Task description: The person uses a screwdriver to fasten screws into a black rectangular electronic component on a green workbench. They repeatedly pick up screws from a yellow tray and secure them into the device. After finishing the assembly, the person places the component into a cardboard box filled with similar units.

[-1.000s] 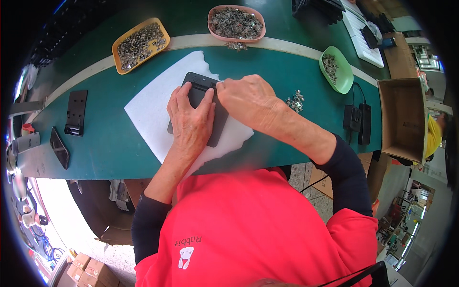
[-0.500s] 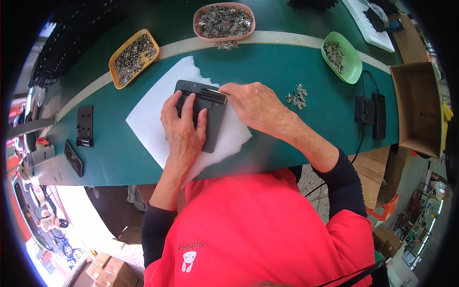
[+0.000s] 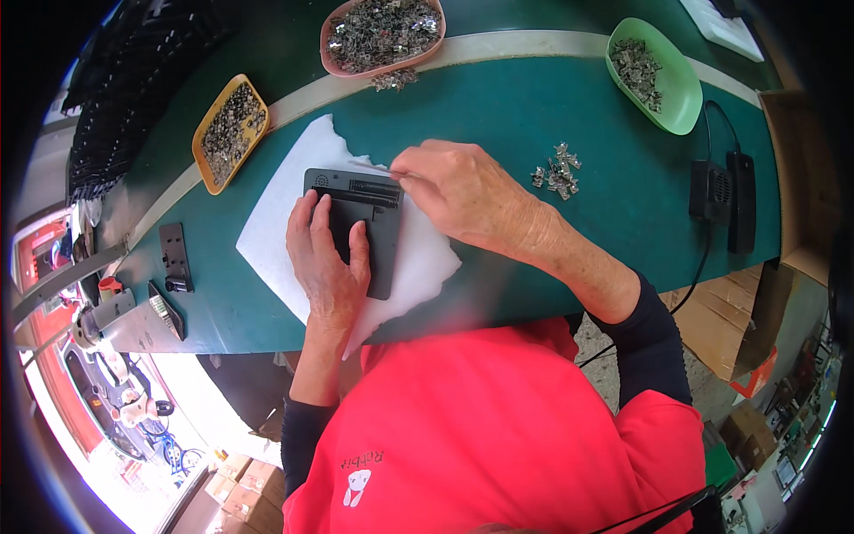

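Observation:
A dark grey plastic casing (image 3: 384, 258) with a battery-like slot and a round grille lies on a white foam sheet (image 3: 276, 209). My left hand (image 3: 331, 267) lies across the casing, fingers stretched out and thumb apart, holding it down against the sheet. At its upper right corner, my right hand (image 3: 463, 191) is closed in a pinch on a thin metal tool (image 3: 372, 166), perhaps tweezers. The tool's slim end points left above the casing's top edge; the rest is hidden in my fingers. Small metal clips (image 3: 559, 171) lie loose to the right.
Trays of small metal parts stand along the far side: yellow (image 3: 197, 147), pink (image 3: 329, 53) and green (image 3: 687, 98). A black plate (image 3: 174, 254) and a small dark casing (image 3: 165, 311) lie left. Black power adapters (image 3: 712, 191) with cables and a cardboard box (image 3: 805, 196) are right.
My right hand has drawn the metal tool off the slot's right end to just past the casing's top edge. My left hand stays on the casing. The whole view has shifted slightly.

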{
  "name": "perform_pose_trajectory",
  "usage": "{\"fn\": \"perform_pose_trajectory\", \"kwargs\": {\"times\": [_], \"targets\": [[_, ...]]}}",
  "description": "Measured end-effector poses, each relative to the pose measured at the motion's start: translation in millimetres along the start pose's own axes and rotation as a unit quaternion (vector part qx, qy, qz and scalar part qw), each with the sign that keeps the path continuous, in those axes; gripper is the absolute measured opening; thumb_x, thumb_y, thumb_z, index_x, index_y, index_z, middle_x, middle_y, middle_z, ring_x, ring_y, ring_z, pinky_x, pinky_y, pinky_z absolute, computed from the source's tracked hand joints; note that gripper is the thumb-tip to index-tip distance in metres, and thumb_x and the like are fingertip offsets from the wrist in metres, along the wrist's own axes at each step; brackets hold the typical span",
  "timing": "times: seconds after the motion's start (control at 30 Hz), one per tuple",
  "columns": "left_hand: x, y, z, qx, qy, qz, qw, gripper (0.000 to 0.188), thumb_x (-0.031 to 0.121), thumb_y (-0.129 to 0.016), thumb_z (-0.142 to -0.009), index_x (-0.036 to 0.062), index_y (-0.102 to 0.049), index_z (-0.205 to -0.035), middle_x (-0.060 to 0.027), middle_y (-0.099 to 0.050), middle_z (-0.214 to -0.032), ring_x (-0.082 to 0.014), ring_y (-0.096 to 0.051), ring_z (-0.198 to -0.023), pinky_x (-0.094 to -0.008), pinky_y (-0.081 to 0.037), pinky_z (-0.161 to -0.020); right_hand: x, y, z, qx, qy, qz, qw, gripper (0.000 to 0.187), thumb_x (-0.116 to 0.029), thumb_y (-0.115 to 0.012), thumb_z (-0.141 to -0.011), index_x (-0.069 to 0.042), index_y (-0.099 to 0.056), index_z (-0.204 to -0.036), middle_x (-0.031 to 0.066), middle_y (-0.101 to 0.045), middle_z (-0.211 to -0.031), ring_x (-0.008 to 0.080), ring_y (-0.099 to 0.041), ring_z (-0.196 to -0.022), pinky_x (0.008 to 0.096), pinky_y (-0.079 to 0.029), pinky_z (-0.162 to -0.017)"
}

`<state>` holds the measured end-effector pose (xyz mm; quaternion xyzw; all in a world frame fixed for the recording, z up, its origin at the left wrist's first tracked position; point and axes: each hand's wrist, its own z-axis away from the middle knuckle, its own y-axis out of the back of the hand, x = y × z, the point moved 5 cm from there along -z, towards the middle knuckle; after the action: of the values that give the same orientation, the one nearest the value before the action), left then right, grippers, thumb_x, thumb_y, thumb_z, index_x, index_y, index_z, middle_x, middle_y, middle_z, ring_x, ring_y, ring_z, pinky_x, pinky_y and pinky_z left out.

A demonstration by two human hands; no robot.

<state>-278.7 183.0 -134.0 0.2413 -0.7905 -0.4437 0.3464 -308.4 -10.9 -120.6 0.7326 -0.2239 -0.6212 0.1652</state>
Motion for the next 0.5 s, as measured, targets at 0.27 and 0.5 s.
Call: {"fn": "perform_pose_trajectory", "kwargs": {"times": [0.27,0.5], "targets": [[-2.3,4.9,2.1,0.016,0.031,0.058,0.998,0.052,0.01,-0.072,-0.082,-0.0036,-0.05,-0.128,-0.0234,-0.051,-0.133,-0.0395,-0.049,-0.124,-0.0436,-0.041,-0.103,-12.2,-7.0,-1.1,-0.032,0.03,0.08,0.996,0.019,-0.01,-0.059,-0.088,-0.004,-0.066,-0.105,0.0152,-0.065,-0.082,0.0342,-0.065,-0.073,0.0421,-0.053,-0.063],[-11.2,7.1,-0.5,0.033,0.084,0.102,0.991,0.068,0.016,-0.079,-0.076,-0.0069,-0.046,-0.131,-0.0234,-0.049,-0.131,-0.0397,-0.047,-0.123,-0.0419,-0.043,-0.101,-39.1,-28.0,-11.8,-0.087,0.057,0.215,0.971,0.027,-0.011,-0.06,-0.083,-0.008,-0.067,-0.109,0.0139,-0.063,-0.081,0.0304,-0.068,-0.068,0.0397,-0.055,-0.057]]}}
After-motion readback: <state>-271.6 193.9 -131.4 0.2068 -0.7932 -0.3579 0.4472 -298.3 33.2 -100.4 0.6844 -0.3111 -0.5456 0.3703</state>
